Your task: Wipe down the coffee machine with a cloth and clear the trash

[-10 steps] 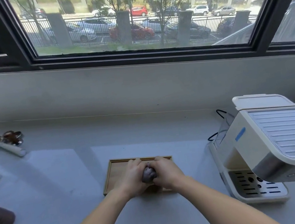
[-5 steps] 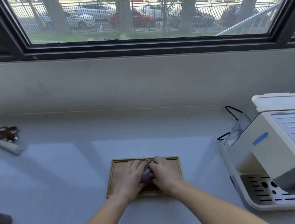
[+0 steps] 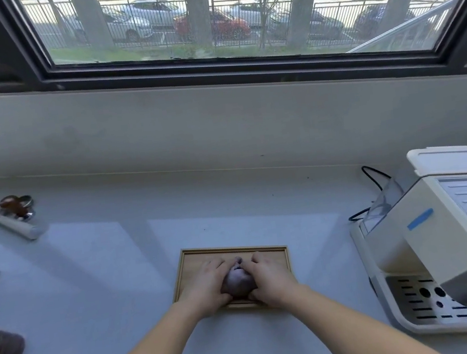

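Two bare forearms reach in from 6 o'clock and meet over a shallow wooden tray (image 3: 277, 252) that lies flat on the grey bench (image 3: 121, 279), a little below the middle of the view. The left hand (image 3: 207, 288) and the right hand (image 3: 271, 279) lie side by side on the tray with a bunched greyish-purple cloth (image 3: 237, 282) squeezed between them. The fingers (image 3: 214, 266) of the left hand are curled down and pressed together against the cloth's left side, the right hand's fingers (image 3: 258, 259) likewise against its right side, and both thumbs tuck in under its near edge. The cloth rests on the tray, well apart from the machine.

At 3 o'clock stands the cream coffee machine (image 3: 428, 244), its slotted drip tray (image 3: 430, 302) nearest the viewer and a strip of blue tape (image 3: 419, 218) on its side. A clear water tank (image 3: 383, 205) sits at its rear, and a black cable (image 3: 373, 177) loops on the bench behind it.

At 9 o'clock, at the frame edge, lies a dark brown rounded thing (image 3: 0, 349), cut off so that I cannot tell what it is. Farther back at 10 o'clock a portafilter (image 3: 10, 216) with a pale handle lies on its side, holding brown grounds.

At 12 o'clock the bench ends at a plain grey wall beneath a dark-framed window (image 3: 241, 61), through which parked cars (image 3: 222, 25) and a railing show.
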`<state>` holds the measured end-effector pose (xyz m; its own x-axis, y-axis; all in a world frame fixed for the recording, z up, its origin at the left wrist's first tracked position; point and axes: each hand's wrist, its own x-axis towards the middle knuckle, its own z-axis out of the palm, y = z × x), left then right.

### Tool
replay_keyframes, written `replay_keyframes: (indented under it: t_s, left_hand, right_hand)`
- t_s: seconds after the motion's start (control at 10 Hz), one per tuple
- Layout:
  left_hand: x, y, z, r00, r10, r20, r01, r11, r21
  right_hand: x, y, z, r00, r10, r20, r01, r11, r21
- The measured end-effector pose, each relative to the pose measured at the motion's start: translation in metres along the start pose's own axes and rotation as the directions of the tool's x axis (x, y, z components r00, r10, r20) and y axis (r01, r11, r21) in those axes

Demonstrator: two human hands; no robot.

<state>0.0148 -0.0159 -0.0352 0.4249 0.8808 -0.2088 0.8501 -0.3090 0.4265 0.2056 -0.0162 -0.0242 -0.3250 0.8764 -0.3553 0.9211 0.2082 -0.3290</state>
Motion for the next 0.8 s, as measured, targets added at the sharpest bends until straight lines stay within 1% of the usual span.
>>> replay_keyframes:
  t_s: [0.1,0.2,0.4,0.5,0.6,0.8]
  left_hand:
    - [0.003,0.001,0.002,0.999,-0.025,-0.031,0.026,0.999,0.037]
    - [0.002,0.001,0.005,0.998,-0.034,-0.05,0.037,0.998,0.055]
    - [-0.001,0.005,0.002,0.994,-0.105,-0.016,0.106,0.992,0.073]
    - [-0.003,0.009,-0.001,0.993,-0.117,-0.018,0.118,0.991,0.065]
    - [-0.005,0.015,-0.008,0.992,-0.126,-0.027,0.128,0.99,0.066]
    - [-0.011,0.025,-0.018,0.986,-0.15,-0.077,0.158,0.982,0.106]
  right_hand:
    - [0.001,0.002,-0.004,0.999,0.024,-0.049,-0.024,1.0,0.011]
    - [-0.001,0.001,-0.004,0.997,0.033,-0.063,-0.032,0.999,0.019]
    - [-0.004,-0.002,-0.005,0.998,0.045,-0.042,-0.044,0.999,0.032]
    - [-0.004,-0.003,-0.007,0.998,0.036,-0.046,-0.034,0.999,0.026]
    - [-0.007,-0.004,-0.011,0.998,0.043,-0.051,-0.041,0.998,0.039]
    - [-0.013,-0.001,-0.021,0.994,0.025,-0.108,-0.021,0.999,0.035]
